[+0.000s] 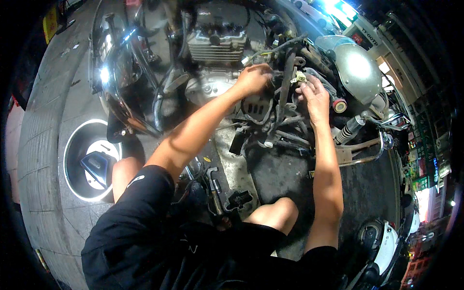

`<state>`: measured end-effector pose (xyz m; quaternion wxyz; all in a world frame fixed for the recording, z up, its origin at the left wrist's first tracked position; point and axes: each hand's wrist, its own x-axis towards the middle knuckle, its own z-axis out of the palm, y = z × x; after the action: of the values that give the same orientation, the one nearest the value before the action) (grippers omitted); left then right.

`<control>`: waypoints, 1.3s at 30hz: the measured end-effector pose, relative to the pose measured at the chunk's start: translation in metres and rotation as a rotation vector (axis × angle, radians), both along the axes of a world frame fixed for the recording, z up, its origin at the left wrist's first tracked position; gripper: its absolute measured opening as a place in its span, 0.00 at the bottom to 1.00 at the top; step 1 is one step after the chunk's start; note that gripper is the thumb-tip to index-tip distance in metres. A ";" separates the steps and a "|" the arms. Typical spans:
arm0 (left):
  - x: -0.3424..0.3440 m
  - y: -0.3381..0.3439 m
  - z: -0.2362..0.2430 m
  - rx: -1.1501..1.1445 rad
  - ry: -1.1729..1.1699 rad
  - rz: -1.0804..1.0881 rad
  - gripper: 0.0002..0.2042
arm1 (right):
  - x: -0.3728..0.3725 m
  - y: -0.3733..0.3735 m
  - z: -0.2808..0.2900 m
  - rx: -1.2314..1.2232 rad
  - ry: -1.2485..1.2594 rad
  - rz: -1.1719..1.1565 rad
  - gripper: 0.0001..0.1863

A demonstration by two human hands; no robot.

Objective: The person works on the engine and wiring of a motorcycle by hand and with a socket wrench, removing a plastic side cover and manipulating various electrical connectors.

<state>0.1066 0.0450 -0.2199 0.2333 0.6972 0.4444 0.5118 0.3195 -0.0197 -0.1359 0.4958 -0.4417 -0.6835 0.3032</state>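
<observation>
A partly stripped motorcycle stands in front of me, its finned engine [216, 50] bare and its frame and wiring exposed. My left hand [255, 79] reaches in beside the engine, fingers curled in among dark cables; what they hold is hidden. Farther right, my right hand [313, 96] is closed, thumb and fingers pinching a small pale yellow wire connector [300, 76] next to a frame tube [286, 79]. Another light-coloured plug [245, 61] sticks out on a wire just above my left hand.
A round metal basin [67, 162] at the left holds a dark blue panel [95, 166]. Tools [215, 188] lie on the ground between my knees. A silver helmet [358, 72] rests at the right, above a shock absorber spring [349, 130]. A white scooter [386, 249] stands at lower right.
</observation>
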 end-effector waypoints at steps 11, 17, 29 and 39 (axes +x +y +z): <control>0.018 -0.003 0.047 0.263 0.448 0.123 0.23 | -0.020 0.005 0.011 0.428 -0.593 -0.220 0.24; 0.010 0.021 0.029 0.096 -0.361 -0.417 0.21 | -0.007 0.009 0.016 0.611 -0.784 -0.158 0.23; 0.021 0.021 0.030 0.358 0.248 0.043 0.19 | -0.011 0.004 0.005 0.461 -0.684 -0.207 0.21; 0.020 0.030 0.030 0.304 0.170 0.001 0.19 | -0.002 0.015 0.027 0.865 -0.882 -0.317 0.16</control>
<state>0.1267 0.0748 -0.1899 0.0863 0.7651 0.3802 0.5124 0.3176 -0.0042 -0.1093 0.3401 -0.3808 -0.8102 -0.2879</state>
